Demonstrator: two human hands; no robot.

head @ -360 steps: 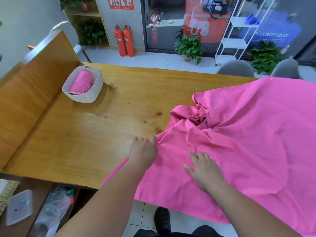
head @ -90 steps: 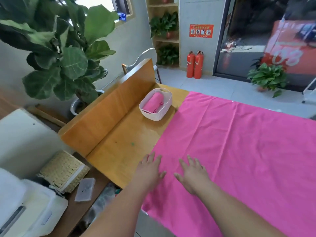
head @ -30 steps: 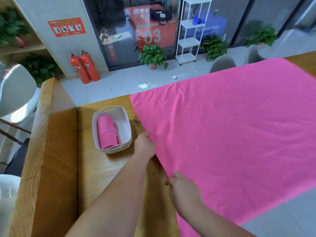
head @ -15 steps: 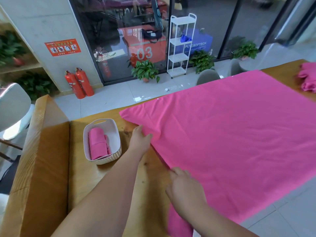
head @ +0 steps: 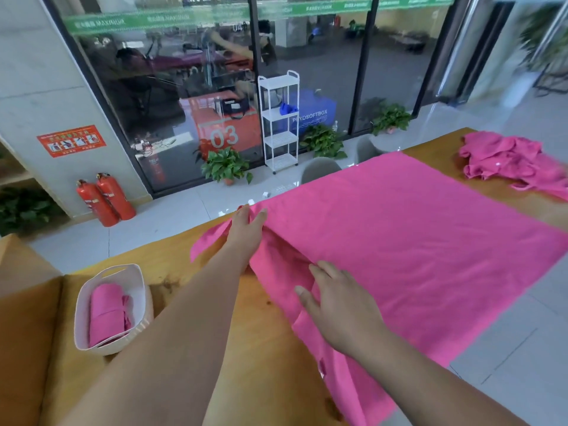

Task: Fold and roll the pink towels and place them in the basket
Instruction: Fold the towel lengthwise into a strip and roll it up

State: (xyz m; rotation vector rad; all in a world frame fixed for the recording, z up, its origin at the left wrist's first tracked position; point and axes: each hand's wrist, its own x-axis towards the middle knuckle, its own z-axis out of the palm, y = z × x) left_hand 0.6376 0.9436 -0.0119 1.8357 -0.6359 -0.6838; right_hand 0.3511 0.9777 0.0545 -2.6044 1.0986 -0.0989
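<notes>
Looked like the first fold was just getting started. The towel (head: 415, 241) lay spread flat over the counter (head: 261, 348), its near side hanging off the front, and only its left edge was bunched up. The left hand (head: 246, 232) had its fingers (head: 244, 213) pinched on that edge near the far corner. The right hand (head: 341, 305) sat on the same edge closer in, fingers fairly straight, and I honestly couldn't tell if it was gripping anything underneath.

Next move, I'd guess: both hands carry that edge across to the right side, corners lined up, before any rolling.

The basket (head: 135, 278) stood off to the left with one roll (head: 106, 315) in it, and a pile (head: 504, 161) of more towels waited far right.

Readable stuff in the background: "03" on an orange box (head: 227, 130), "PLYOSOFTBOX" on a blue box (head: 310, 116). The green strip (head: 184, 18) had lettering too blurry to trust.
</notes>
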